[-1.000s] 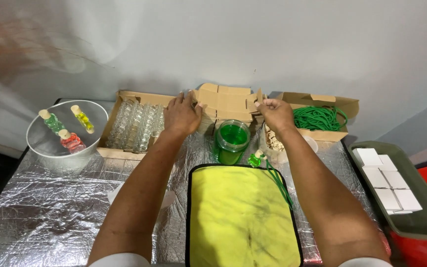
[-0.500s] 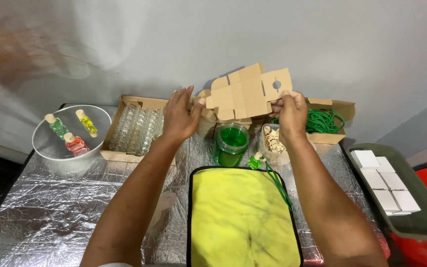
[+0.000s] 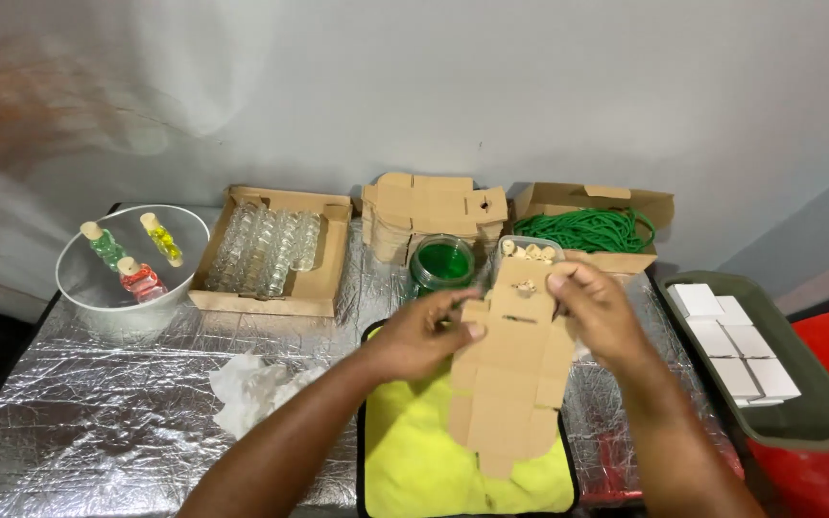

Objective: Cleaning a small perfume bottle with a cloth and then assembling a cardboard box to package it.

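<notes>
Your left hand [image 3: 424, 336] and right hand [image 3: 599, 309] pinch flat brown cardboard cutout [image 3: 512, 369], unfolded box shape with notched flaps, fingers closed on upper edges. Cutout hangs above fuzzy yellow cloth [image 3: 424, 451] on crinkled foil-covered desk [image 3: 98, 403]. Behind: green jar [image 3: 441, 264], stack of same cutouts [image 3: 429, 211].

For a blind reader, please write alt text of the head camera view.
Two hands, left hand and right hand, hold a flat brown cardboard box blank above a yellow cloth. Behind stand a green jar, more blanks, glass bottles and green cord.
</notes>
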